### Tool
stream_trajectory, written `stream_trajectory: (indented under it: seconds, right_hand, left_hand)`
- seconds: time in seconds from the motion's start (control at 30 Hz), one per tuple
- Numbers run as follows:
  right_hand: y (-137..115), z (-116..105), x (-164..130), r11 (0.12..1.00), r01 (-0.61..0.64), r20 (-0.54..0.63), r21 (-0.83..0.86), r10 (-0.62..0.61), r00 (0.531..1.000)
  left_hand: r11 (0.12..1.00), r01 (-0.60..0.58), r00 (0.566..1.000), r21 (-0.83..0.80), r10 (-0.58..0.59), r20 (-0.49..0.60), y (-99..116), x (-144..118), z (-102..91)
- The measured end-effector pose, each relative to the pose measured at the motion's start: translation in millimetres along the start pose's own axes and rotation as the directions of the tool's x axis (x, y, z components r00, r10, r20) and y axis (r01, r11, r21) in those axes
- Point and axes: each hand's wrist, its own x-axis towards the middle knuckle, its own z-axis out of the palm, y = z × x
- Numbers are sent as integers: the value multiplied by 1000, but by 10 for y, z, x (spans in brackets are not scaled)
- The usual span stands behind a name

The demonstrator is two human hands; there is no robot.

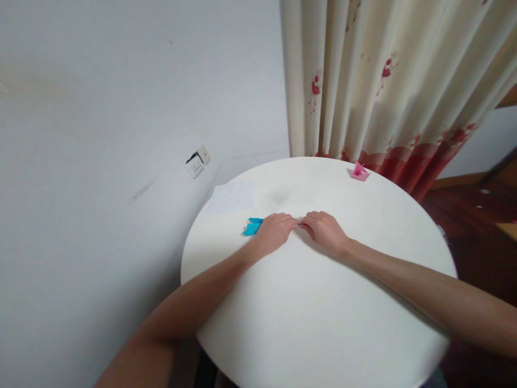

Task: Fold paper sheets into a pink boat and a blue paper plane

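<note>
On the round white table (323, 323) by the curtain (383, 81), your left hand (273, 233) and right hand (325, 231) pinch the half-hidden blue paper (252, 226) mid-table, seemingly mid-fold, while a finished pink model (359, 172) sits far right.

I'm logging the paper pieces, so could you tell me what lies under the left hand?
Blue folded paper sticks out from under the left hand on the white table. How far it runs beneath is covered.
</note>
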Motion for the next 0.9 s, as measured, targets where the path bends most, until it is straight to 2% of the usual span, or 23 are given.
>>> stream_trajectory:
  seconds: [0.37,0.5,0.57,0.63,0.73,0.8,0.9]
  right_hand:
    - [227,-178,-2,996,-82,-44,23,83,996]
    - [342,-171,-13,979,-187,-129,81,197,972]
    - [343,-161,-14,972,-191,-175,135,214,961]
    - [288,-146,-15,976,-123,-175,179,155,972]
    - [143,-108,-16,984,28,-91,174,-12,996]
    - [53,-76,-14,989,60,-40,135,-55,998]
    - [-16,-35,-14,995,59,-4,80,-58,998]
  left_hand:
    - [992,126,989,14,-124,-83,-157,-13,-88]
    - [990,143,985,6,-142,-96,-204,-30,-78]
    - [991,132,987,9,-131,-97,-201,-34,-61]
    - [994,107,989,11,-105,-102,-180,-36,-39]
    - [998,60,991,7,-59,-118,-134,-43,-12]
    - [1000,29,992,7,-28,-121,-104,-52,-4]
    - [1000,-6,994,27,9,-108,-58,-63,1]
